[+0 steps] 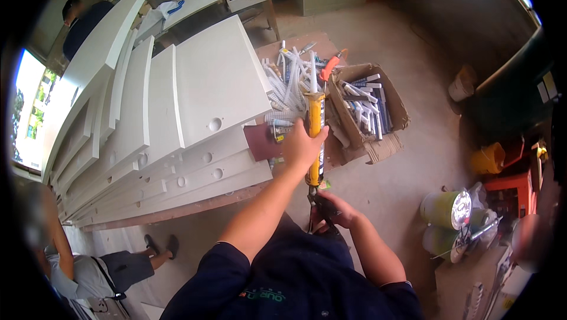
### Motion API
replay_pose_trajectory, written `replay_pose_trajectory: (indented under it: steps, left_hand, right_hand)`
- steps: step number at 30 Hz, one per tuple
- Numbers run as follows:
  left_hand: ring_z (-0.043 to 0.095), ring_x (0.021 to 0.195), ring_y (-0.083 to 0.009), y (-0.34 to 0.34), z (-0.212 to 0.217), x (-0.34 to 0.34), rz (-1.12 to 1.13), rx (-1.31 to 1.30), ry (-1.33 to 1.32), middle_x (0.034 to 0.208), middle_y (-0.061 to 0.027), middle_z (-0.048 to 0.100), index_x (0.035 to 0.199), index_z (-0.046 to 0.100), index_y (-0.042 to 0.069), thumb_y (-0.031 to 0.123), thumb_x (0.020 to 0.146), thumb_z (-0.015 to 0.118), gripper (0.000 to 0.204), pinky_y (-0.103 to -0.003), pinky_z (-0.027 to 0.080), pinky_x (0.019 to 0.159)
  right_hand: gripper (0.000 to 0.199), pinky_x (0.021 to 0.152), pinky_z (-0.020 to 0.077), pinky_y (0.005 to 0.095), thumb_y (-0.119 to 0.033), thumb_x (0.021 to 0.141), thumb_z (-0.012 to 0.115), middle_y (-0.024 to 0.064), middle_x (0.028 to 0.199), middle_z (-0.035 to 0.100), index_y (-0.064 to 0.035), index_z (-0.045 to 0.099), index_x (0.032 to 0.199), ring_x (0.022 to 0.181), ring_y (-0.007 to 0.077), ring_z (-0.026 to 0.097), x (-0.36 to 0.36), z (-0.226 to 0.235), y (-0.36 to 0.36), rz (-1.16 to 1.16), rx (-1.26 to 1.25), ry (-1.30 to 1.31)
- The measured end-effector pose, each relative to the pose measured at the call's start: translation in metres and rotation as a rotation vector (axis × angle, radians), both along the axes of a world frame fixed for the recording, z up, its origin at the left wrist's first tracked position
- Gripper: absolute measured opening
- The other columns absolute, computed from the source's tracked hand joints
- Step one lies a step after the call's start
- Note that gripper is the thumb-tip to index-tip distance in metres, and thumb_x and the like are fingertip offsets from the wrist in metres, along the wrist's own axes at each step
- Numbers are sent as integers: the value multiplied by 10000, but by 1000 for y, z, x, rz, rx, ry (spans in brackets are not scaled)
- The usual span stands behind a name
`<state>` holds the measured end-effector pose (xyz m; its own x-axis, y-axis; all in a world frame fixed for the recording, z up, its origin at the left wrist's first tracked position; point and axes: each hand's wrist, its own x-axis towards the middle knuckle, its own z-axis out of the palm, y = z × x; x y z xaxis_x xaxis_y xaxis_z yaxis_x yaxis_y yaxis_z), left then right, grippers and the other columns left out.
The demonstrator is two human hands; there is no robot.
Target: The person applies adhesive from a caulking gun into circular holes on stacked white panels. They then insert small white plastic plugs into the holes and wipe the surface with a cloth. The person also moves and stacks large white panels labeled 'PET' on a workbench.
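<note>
Head view: left hand (302,145) wraps the yellow barrel of a caulking gun (316,137), held upright; right hand (332,210) below it grips the handle and trigger. Just beyond the left hand lie white sealant tubes (289,86), a cardboard box (369,104) to their right, white panels (177,119) leftward.

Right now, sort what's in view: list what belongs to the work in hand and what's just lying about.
In hand:
- yellow caulking gun, left hand on its barrel
- right hand at its handle
- sealant tubes piled behind it

Lying about:
- cardboard box of more tubes
- stacked white panels
- yellow bucket
- paint cans
</note>
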<state>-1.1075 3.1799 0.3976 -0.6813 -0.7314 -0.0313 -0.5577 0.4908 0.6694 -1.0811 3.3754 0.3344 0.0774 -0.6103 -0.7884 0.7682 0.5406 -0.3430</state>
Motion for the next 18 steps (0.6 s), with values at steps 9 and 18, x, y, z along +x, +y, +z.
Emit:
replay_pose_trajectory:
  steps: [9, 18]
  left_hand:
    - [666, 848, -390, -38, -11, -75, 263, 0, -256, 869, -200, 681, 1002, 553, 17, 541, 735, 671, 600, -488, 521, 732]
    - [671, 848, -375, -70, -57, -98, 302, 32, -392, 878, -195, 686, 998, 579, 6, 504, 730, 694, 577, -481, 527, 745]
  right_hand:
    - [849, 723, 547, 384, -746, 893, 216, 158, 877, 655, 18, 558, 1034, 810, 271, 660, -115, -24, 0, 109, -195, -98]
    - [755, 857, 467, 397, -670, 908, 362, 149, 947, 653, 17, 535, 1168, 887, 291, 632, -112, -36, 3, -215, -381, -289]
